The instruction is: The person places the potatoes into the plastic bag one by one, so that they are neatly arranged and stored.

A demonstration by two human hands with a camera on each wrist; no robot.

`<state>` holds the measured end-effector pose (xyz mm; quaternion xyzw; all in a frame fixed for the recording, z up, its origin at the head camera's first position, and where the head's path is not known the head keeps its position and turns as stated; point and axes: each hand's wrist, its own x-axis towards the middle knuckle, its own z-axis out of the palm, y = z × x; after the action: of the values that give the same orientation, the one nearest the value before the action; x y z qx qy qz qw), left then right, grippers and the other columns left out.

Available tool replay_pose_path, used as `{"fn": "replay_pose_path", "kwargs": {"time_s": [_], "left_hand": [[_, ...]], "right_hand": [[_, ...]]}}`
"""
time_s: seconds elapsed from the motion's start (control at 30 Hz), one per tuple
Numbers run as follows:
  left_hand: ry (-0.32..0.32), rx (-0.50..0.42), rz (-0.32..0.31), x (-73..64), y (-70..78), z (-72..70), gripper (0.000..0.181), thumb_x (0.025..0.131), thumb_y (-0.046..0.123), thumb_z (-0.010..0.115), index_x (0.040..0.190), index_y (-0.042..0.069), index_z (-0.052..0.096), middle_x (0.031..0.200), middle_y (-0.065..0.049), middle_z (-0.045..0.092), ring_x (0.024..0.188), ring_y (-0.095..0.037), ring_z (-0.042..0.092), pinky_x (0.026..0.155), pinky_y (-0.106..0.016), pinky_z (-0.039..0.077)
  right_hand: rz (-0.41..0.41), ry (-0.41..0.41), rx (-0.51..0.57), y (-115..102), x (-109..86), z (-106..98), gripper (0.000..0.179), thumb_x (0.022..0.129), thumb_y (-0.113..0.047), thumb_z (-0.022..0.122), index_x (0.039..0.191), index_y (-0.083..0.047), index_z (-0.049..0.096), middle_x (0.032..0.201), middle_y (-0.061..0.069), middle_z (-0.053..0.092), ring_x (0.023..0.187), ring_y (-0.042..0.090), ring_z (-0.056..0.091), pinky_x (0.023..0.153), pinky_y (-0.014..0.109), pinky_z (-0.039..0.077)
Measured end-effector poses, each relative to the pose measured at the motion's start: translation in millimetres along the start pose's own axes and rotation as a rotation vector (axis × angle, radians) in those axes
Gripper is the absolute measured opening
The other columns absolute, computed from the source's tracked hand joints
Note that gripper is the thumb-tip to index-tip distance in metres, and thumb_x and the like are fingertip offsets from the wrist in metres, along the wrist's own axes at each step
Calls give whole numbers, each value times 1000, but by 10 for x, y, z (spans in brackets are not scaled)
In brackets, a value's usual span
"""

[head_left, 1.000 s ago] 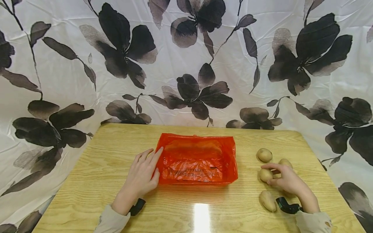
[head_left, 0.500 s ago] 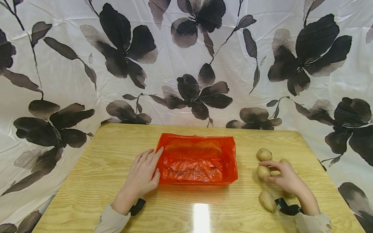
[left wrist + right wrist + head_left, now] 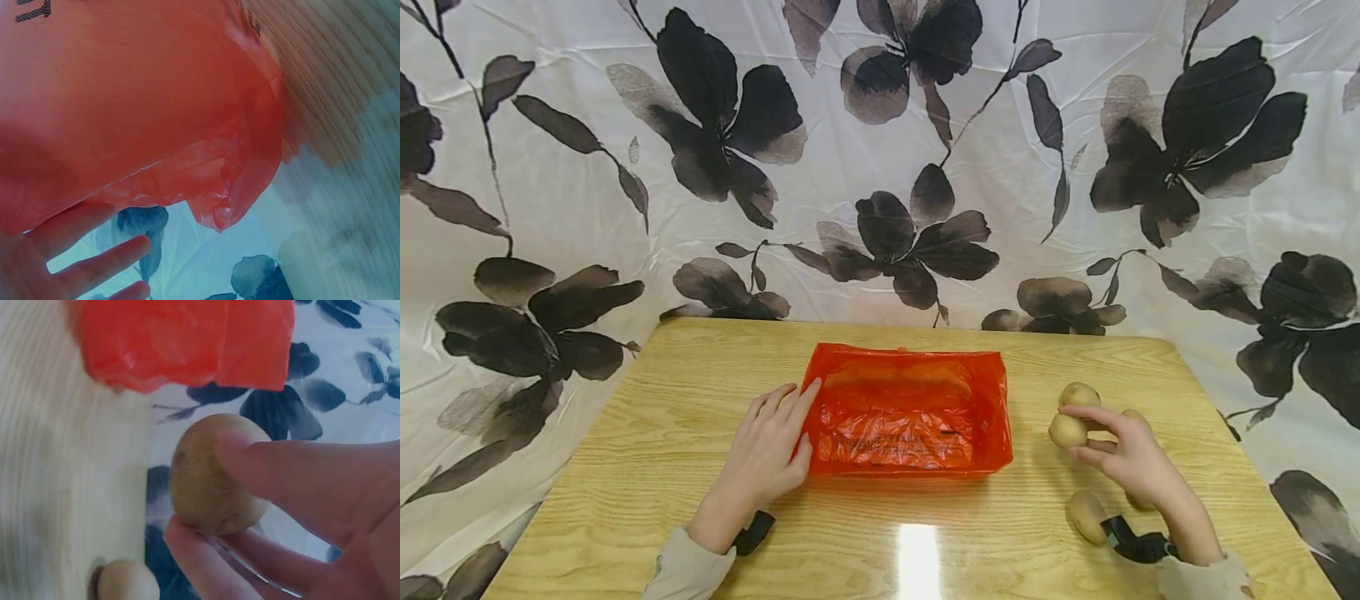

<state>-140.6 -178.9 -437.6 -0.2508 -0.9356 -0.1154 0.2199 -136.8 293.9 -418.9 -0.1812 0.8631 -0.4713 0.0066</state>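
Observation:
My right hand point(image 3: 1131, 458) pinches a round potato point(image 3: 1067, 431) between thumb and fingers, to the right of a red plastic bag. In the right wrist view, this potato point(image 3: 215, 478) is held up off the tabletop. The red plastic bag point(image 3: 898, 379) stands mid-table with its mouth spread wide and dark print on it. My left hand point(image 3: 767, 442) rests against the bag's left side, fingers extended. Seen from the left wrist, the fingers point(image 3: 103, 259) are spread beside the bag wall point(image 3: 137, 94).
Other potatoes lie at the table's right: one behind the held potato point(image 3: 1078, 393), one nearer the front point(image 3: 1085, 512), others partly hidden by the right hand. The wooden table point(image 3: 700, 367) ends at a floral cloth point(image 3: 820, 192) behind it.
My right hand has lifted the potato off the table and moved it slightly left and back, towards the bag. My left hand and the bag have stayed still.

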Motion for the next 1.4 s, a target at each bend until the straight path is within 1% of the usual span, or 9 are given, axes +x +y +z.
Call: {"fn": "replay_pose_path", "kwargs": {"time_s": [0.1,0.2,0.4,0.6,0.77,0.87,1.13,1.23,1.4], "left_hand": [[2,1,3,-1,-5,5,66,81,15,56,144,1,47,130,-19,61,124,-39,50,103,-55,38],[5,5,8,0,-12,12,66,80,15,55,144,1,47,130,-19,61,124,-39,50,102,-55,38],[7,5,20,-2,-18,20,66,80,14,56,143,0,48,130,-19,62,124,-39,50,102,-55,38],[8,-3,23,-12,-17,17,66,80,15,55,143,0,48,129,-19,62,123,-39,51,102,-55,38],[12,-4,25,-7,-22,13,65,80,15,55,143,1,48,130,-19,61,123,-39,51,102,-55,39],[13,0,24,-6,-27,17,65,80,15,55,143,1,48,130,-19,61,123,-39,51,101,-56,39],[4,-5,16,1,-14,8,66,80,15,55,144,0,47,130,-19,62,124,-39,51,102,-54,38],[-1,-8,15,0,-9,6,66,80,15,55,144,0,47,130,-19,61,124,-39,50,103,-54,38],[-2,-8,16,-6,-11,12,66,80,15,54,144,1,47,131,-18,61,124,-38,50,103,-54,38]], "right_hand": [[-26,18,48,-51,-1,31,56,78,18,70,131,8,57,134,34,48,104,4,64,75,28,58],[-65,46,78,-111,-1,72,56,77,18,72,130,9,57,130,31,52,104,-2,61,76,28,58],[-107,120,61,-240,-5,141,53,77,13,76,127,5,61,124,20,60,106,2,59,78,27,57],[-94,159,70,-377,18,167,53,77,11,77,127,0,63,125,11,60,104,8,61,79,27,57],[-59,154,84,-547,68,170,53,79,6,78,129,-3,63,123,1,62,104,7,63,81,26,56],[-20,139,88,-655,103,165,53,81,1,78,131,-5,62,123,2,62,102,6,65,80,26,57],[44,65,132,-940,282,185,53,83,-4,78,132,0,60,123,20,59,95,13,71,76,29,58],[27,46,143,-1003,373,210,53,82,-1,78,131,2,60,122,21,60,94,15,71,76,28,58],[-50,37,108,-1062,536,276,49,80,2,78,127,3,63,119,18,63,95,17,68,77,27,58]]}}
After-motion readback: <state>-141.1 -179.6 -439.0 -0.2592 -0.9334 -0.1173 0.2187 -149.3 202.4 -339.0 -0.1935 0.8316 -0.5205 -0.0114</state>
